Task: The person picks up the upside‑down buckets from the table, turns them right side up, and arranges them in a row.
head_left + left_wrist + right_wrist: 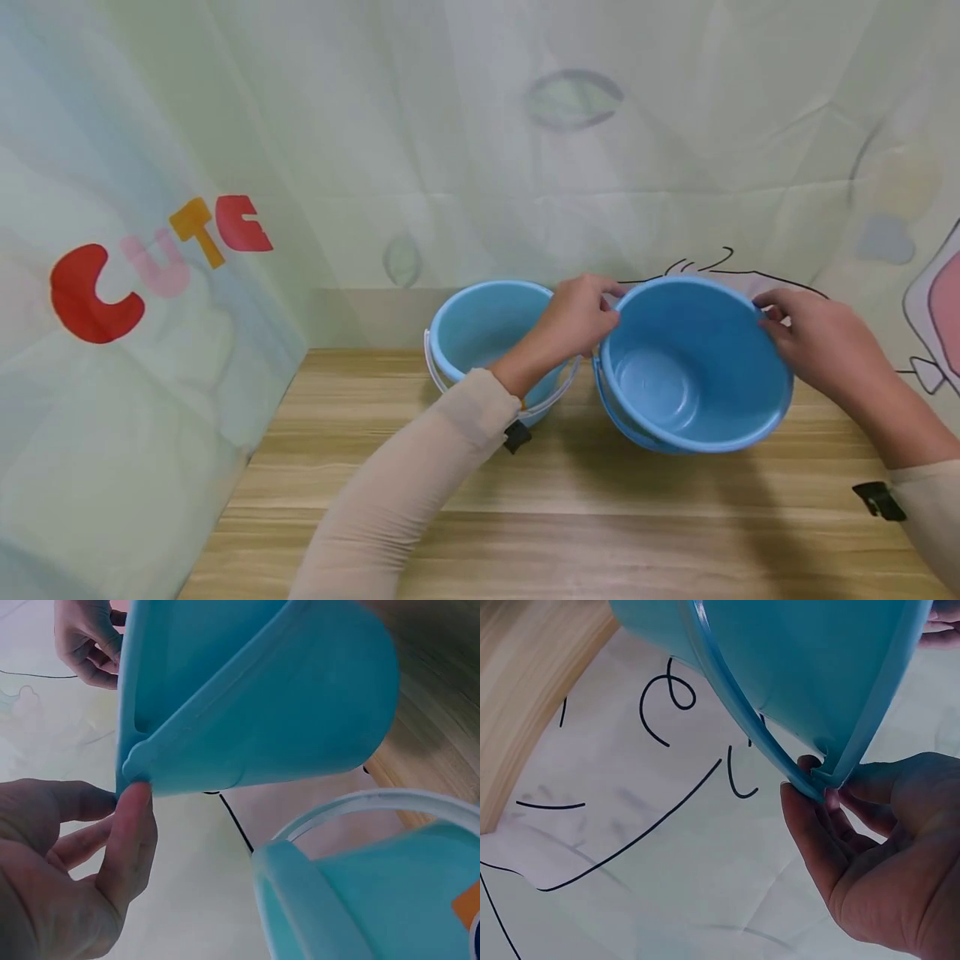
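Note:
A blue plastic bucket [720, 358] is held tilted over the table, its open mouth facing the head camera. My left hand [573, 321] pinches its rim on the left, where the handle joins. On the opposite side, my right hand [825, 337] grips the rim by the other handle joint, thumb and fingers around it in the right wrist view. The bucket's blue handle [739, 712] hangs down along the outside. Just left stands a lighter blue bucket [480, 317] with a white handle [390, 799]; my left forearm crosses in front of it.
Both buckets are at the back of a wood-grain table [525, 533]. A pale printed curtain [465, 150] hangs directly behind and along the left side, with coloured letters [97, 292] on it. Black straps [879, 501] sit at both wrists.

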The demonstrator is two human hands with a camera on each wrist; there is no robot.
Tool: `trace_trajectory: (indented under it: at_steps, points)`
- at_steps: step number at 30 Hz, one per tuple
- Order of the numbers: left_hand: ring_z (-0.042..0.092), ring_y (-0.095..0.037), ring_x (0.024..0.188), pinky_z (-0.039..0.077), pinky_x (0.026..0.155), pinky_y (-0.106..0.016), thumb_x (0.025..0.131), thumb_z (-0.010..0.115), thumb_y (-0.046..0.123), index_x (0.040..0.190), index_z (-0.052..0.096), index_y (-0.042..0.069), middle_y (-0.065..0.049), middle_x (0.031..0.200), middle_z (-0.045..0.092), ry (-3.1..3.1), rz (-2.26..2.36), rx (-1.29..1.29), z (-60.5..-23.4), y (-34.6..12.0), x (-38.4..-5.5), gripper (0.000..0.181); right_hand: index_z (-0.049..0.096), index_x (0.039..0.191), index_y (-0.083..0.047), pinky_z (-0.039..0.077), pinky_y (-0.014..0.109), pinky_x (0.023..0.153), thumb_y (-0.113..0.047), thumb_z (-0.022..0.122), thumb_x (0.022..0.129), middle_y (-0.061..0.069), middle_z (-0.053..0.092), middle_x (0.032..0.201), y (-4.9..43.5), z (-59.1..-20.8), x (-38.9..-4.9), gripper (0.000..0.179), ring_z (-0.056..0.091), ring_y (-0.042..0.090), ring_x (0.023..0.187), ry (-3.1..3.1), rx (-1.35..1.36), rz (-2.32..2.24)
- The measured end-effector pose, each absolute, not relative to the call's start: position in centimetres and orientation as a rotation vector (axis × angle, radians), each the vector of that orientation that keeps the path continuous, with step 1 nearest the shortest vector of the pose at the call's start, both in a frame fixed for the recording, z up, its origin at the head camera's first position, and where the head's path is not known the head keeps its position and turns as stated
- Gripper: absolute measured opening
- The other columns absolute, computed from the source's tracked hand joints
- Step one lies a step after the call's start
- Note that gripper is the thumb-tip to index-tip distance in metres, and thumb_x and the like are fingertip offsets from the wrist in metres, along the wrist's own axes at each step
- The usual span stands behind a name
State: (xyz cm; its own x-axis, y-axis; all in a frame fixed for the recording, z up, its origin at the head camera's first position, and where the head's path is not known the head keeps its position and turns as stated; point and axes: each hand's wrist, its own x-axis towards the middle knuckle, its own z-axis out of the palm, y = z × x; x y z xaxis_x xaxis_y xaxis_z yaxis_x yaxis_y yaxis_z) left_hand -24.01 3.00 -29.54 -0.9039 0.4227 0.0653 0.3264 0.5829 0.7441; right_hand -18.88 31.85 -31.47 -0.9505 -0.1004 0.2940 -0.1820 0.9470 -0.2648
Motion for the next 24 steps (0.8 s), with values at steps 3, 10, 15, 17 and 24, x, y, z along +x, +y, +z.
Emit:
trace_trajectory:
  at_steps: [3,10,15,17,24]
  points:
    - [0.069,-0.015,0.060,0.058,0.050,-0.028,0.101,0.060,0.006,0.138,0.065,0.009,-0.007,0.094,0.073,2.665,1.192,0.601,-29.6,3.3,-24.1,0.037,0.061,0.126,0.011,0.057,0.062,0.071,-0.005,0.063,0.099,0.035,0.067,0.107,31.9,-31.6,-19.2,0.031,0.065,0.051,0.091,-2.851,0.212,0.420]
    - [0.069,-0.016,0.057,0.060,0.052,-0.031,0.101,0.057,0.004,0.137,0.064,0.007,-0.011,0.092,0.074,2.637,1.145,0.538,-30.2,4.1,-24.5,0.038,0.062,0.125,0.012,0.058,0.060,0.070,-0.007,0.059,0.101,0.034,0.067,0.105,32.1,-32.2,-19.8,0.031,0.065,0.049,0.090,-2.927,0.176,0.440]
    - [0.068,-0.016,0.055,0.059,0.050,-0.029,0.099,0.058,0.003,0.135,0.067,0.008,-0.009,0.099,0.073,2.672,1.077,0.502,-30.7,4.7,-25.1,0.037,0.060,0.128,0.013,0.060,0.060,0.070,-0.009,0.056,0.103,0.038,0.065,0.111,32.2,-32.3,-20.2,0.034,0.065,0.053,0.093,-2.994,0.154,0.455]
    - [0.068,-0.014,0.055,0.058,0.049,-0.028,0.098,0.058,0.003,0.134,0.068,0.010,-0.006,0.106,0.072,2.692,1.047,0.481,-31.0,5.0,-25.3,0.037,0.059,0.130,0.013,0.061,0.058,0.069,-0.009,0.055,0.103,0.039,0.064,0.112,32.3,-32.4,-20.3,0.035,0.066,0.054,0.093,-3.022,0.153,0.465]
    - [0.068,-0.014,0.058,0.057,0.047,-0.027,0.098,0.057,0.002,0.124,0.074,0.009,-0.005,0.092,0.071,2.725,0.962,0.478,-31.7,5.4,-25.8,0.032,0.058,0.130,0.014,0.062,0.055,0.067,-0.007,0.056,0.103,0.039,0.065,0.110,32.5,-32.9,-21.0,0.034,0.069,0.049,0.086,-3.081,0.158,0.489]
